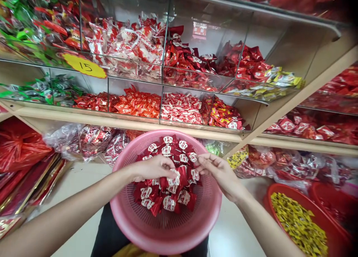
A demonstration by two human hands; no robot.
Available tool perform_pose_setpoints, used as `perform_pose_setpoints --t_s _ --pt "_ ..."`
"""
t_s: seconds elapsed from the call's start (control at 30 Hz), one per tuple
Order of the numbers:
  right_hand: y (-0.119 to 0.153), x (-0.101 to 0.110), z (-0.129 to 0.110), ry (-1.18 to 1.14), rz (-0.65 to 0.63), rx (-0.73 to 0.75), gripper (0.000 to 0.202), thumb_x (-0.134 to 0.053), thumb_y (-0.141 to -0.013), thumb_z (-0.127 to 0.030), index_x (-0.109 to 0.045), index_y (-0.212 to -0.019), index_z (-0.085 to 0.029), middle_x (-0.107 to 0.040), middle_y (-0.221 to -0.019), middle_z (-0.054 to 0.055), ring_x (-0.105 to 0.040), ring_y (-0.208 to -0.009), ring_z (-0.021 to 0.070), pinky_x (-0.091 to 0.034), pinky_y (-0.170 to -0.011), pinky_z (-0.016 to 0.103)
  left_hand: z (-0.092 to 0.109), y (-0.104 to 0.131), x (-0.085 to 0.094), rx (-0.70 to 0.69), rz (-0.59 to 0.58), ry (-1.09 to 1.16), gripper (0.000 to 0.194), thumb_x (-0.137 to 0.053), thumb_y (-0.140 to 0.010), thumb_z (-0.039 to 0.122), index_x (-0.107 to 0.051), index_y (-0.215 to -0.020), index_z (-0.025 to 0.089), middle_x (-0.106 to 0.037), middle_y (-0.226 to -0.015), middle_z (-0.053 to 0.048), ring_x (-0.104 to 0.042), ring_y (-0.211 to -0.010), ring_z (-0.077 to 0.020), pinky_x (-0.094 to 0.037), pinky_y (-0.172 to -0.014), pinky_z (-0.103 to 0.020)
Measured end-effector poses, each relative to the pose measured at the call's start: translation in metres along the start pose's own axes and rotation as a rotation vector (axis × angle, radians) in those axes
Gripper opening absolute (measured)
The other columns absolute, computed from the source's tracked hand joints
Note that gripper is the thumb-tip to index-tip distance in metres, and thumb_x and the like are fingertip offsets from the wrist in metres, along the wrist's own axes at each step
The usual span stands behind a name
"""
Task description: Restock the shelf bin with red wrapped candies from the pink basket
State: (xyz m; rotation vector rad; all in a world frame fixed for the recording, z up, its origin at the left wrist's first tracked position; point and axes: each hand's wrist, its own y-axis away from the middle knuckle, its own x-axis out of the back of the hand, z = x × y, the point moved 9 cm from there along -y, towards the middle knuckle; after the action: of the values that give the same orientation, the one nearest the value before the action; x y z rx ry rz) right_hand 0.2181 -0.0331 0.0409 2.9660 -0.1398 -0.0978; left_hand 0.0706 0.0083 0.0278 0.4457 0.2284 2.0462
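Observation:
A pink plastic basket (119,216) with a perforated wall sits in front of me, above my dark-trousered legs. Inside lie many dark red wrapped candies (169,203) with white labels. My left hand (155,167) reaches in from the left, its thumb and fingers closed on a wrapped candy (173,179) near the middle of the pile. On the right side of the pile, my right hand (219,172) pinches the edge of another wrapped candy (192,157) between thumb and forefinger. The fingers partly cover both candies.
Clear-fronted shelf bins (140,104) of wrapped sweets stand ahead, with a yellow price tag (84,65) reading 15. Plastic bags of sweets (96,139) lie below. A red basin (270,197) of yellow-wrapped sweets (299,223) is at right. Red bags (22,145) are stacked at left.

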Motion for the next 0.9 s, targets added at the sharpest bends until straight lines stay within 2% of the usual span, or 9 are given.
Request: perform_pose_setpoints --t_s 0.1,0.2,0.37,0.53,0.63,0.8,0.9 --pt "0.003 0.015 0.003 0.014 0.039 0.001 0.031 -0.066 -0.073 -0.041 -0.063 -0.092 -0.017 -0.066 -0.079 0.003 -0.060 -0.069 0.0110 -0.046 -0.067 0.026 -0.009 -0.007 -0.021 -0.020 -0.075 -0.027 0.021 -0.062 -0.071 0.032 -0.063 -0.082 0.014 -0.058 -0.071 0.002 -0.047 -0.063 -0.0103 -0.034 -0.060 -0.024" --pt "0.005 0.019 0.005 0.050 0.047 0.030 0.034 -0.066 -0.074 -0.041 -0.061 -0.098 -0.018 -0.066 -0.080 0.003 -0.060 -0.069 0.0120 -0.047 -0.066 0.027 -0.008 -0.014 -0.030 -0.051 -0.090 -0.002 0.023 -0.061 -0.071 0.030 -0.062 -0.086 0.013 -0.057 -0.069 0.002 -0.046 -0.061 -0.0100 -0.034 -0.058 -0.023" --pt "0.007 0.019 0.001 0.110 0.066 0.107 0.035 -0.065 -0.073 -0.042 -0.059 -0.098 -0.018 -0.065 -0.080 0.003 -0.061 -0.068 0.0139 -0.049 -0.067 0.030 0.007 -0.027 -0.033 -0.105 -0.054 -0.071 0.022 -0.059 -0.073 0.031 -0.064 -0.084 0.013 -0.057 -0.069 0.002 -0.045 -0.059 -0.0096 -0.033 -0.056 -0.023" --pt "0.008 0.026 0.001 0.103 0.093 0.117 0.034 -0.065 -0.073 -0.043 -0.059 -0.097 -0.018 -0.065 -0.079 0.003 -0.062 -0.068 0.0140 -0.049 -0.066 0.029 -0.002 -0.047 -0.046 -0.073 0.060 -0.287 0.019 -0.063 -0.067 0.028 -0.061 -0.079 0.013 -0.058 -0.066 0.001 -0.048 -0.057 -0.0112 -0.033 -0.051 -0.022" --pt "0.008 0.030 0.005 0.091 0.091 0.112 0.034 -0.066 -0.073 -0.042 -0.060 -0.096 -0.018 -0.065 -0.079 0.003 -0.061 -0.068 0.0135 -0.048 -0.066 0.029 -0.006 -0.051 -0.057 -0.082 0.095 -0.400 0.015 -0.064 -0.066 0.029 -0.060 -0.071 0.016 -0.058 -0.064 0.000 -0.050 -0.057 -0.0134 -0.032 -0.051 -0.024" --pt "0.005 0.035 0.010 0.071 0.080 0.111 0.034 -0.066 -0.073 -0.042 -0.060 -0.097 -0.019 -0.064 -0.077 0.003 -0.061 -0.068 0.0145 -0.049 -0.063 0.028 0.001 -0.043 -0.072 -0.116 0.153 -0.626 0.006 -0.058 -0.071 0.020 -0.061 -0.069 0.016 -0.062 -0.073 -0.008 -0.055 -0.074 -0.0226 -0.038 -0.064 -0.033" --pt "0.001 0.035 0.012 0.052 0.087 0.113 0.034 -0.066 -0.073 -0.044 -0.061 -0.095 -0.019 -0.064 -0.074 0.002 -0.060 -0.066 0.0151 -0.049 -0.059 0.028 0.006 -0.037 -0.087 -0.219 0.173 -0.853 0.019 -0.047 -0.076 0.010 -0.064 -0.082 0.014 -0.063 -0.098 -0.014 -0.053 -0.095 -0.0279 -0.039 -0.081 -0.040"
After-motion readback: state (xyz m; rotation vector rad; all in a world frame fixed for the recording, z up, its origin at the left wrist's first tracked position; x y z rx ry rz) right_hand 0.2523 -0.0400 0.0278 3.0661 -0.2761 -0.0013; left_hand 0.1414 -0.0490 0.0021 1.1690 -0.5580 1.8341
